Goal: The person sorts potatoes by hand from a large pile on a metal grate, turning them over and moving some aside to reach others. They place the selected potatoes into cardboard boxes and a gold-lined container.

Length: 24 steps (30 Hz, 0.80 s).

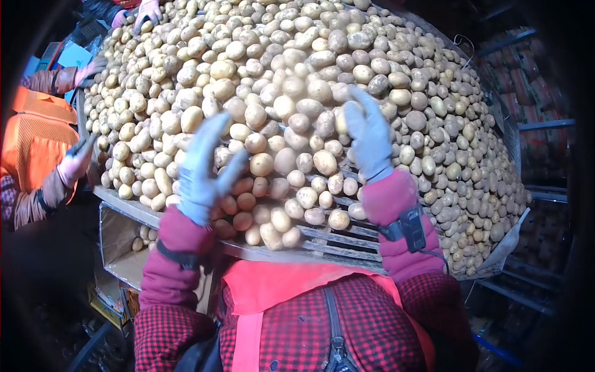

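Note:
A large heap of potatoes covers a slatted sorting table in front of me. My left hand, in a light blue-grey glove, is over the near left part of the heap. Its thumb and fingers are apart, and it holds nothing. On the right, my right hand wears a similar glove and reaches in among the potatoes, slightly blurred. Its fingers are spread, with potatoes close beside them. Between my hands, several potatoes look smeared by motion. Bare slats show at the table's near edge, below my right hand.
At the left, a co-worker in an orange vest has gloved hands at the heap's edge. Another person's gloved hand touches the far left potatoes. Below the table's left front is an open compartment with some potatoes. Stacked sacks stand right.

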{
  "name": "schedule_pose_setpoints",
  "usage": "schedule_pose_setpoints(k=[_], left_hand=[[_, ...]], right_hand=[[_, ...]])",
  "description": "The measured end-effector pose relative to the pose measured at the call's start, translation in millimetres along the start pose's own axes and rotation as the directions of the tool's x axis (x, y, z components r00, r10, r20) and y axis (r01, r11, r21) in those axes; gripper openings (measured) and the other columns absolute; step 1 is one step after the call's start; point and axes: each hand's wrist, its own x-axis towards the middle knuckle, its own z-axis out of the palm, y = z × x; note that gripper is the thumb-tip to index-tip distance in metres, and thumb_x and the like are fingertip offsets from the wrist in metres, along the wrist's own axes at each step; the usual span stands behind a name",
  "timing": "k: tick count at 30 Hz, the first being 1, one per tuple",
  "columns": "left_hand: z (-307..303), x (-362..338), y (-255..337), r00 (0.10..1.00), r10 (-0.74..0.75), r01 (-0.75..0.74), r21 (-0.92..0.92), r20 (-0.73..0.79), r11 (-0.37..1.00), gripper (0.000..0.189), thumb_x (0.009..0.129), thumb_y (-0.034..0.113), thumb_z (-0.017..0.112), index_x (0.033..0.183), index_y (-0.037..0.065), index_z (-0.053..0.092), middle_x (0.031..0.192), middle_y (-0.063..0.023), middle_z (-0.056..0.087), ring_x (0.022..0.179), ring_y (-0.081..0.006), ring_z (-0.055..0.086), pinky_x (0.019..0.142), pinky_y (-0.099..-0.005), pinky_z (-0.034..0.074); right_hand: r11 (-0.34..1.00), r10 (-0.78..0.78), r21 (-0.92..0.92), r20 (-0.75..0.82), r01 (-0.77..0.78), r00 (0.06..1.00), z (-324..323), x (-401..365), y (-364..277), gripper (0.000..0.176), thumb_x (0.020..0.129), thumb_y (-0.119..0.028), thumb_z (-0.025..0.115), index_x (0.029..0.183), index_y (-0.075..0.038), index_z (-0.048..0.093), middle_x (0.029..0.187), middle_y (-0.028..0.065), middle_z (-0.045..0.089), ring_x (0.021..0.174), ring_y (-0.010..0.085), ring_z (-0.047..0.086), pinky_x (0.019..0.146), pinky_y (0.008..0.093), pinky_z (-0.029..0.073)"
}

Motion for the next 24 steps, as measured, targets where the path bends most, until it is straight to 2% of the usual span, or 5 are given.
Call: schedule_pose_setpoints(k=[2,6,14,18,24], left_hand=[[9,-10,50,0.838,-0.457,0.542,-0.539,0.297,0.645,0.074,0.085,0.016,0.078,0.151,0.004,0.044,0.145,-0.0167,0.053,0.13,-0.0295,0.055,0.108,-0.0413,0.047],[36,-32,41,0.733,-0.571,0.521,-0.845,0.37,0.121,0.071,0.09,0.017,0.076,0.152,0.004,0.042,0.141,-0.0142,0.055,0.123,-0.0211,0.059,0.101,-0.0334,0.052],[1,-69,29,0.657,-0.572,0.561,-0.825,0.491,-0.064,0.062,0.096,0.046,0.063,0.148,0.015,0.046,0.119,-0.0085,0.064,0.101,-0.0198,0.066,0.086,-0.0349,0.057],[-7,-86,17,0.76,-0.564,0.592,-0.701,0.321,0.398,0.06,0.099,0.043,0.061,0.144,0.005,0.05,0.128,-0.0122,0.063,0.106,-0.0213,0.066,0.095,-0.0358,0.054],[-20,-122,19,0.764,-0.644,0.554,-0.487,-0.023,0.675,0.053,0.095,0.018,0.068,0.141,-0.004,0.054,0.127,-0.0169,0.064,0.117,-0.0239,0.062,0.101,-0.0367,0.05]], right_hand=[[0.999,-0.013,-0.049,0.171,0.021,0.985,31,-25,-9,0.048,0.101,-0.02,0.064,0.145,-0.004,0.052,0.107,0.0026,0.063,0.086,0.0099,0.057,0.076,0.0266,0.052],[0.995,-0.103,0.067,0.543,0.079,0.833,88,-71,-29,0.049,0.097,-0.024,0.067,0.139,-0.003,0.054,0.133,0.0183,0.06,0.125,0.0275,0.058,0.107,0.0392,0.045],[0.598,-0.491,-0.685,0.097,0.417,0.865,-9,22,-8,0.047,0.09,-0.015,0.069,0.135,-0.006,0.057,0.127,0.0177,0.062,0.115,0.0355,0.061,0.1,0.0421,0.05],[0.218,-0.269,-0.874,0.374,0.434,0.888,-17,10,16,0.063,0.087,-0.038,0.072,0.142,-0.014,0.054,0.145,0.018,0.051,0.136,0.0427,0.045,0.113,0.0516,0.039],[0.407,-0.334,-0.806,0.306,0.429,0.892,68,7,42,0.071,0.087,-0.051,0.066,0.148,-0.021,0.05,0.15,0.0276,0.04,0.142,0.0431,0.036,0.109,0.0561,0.04]])
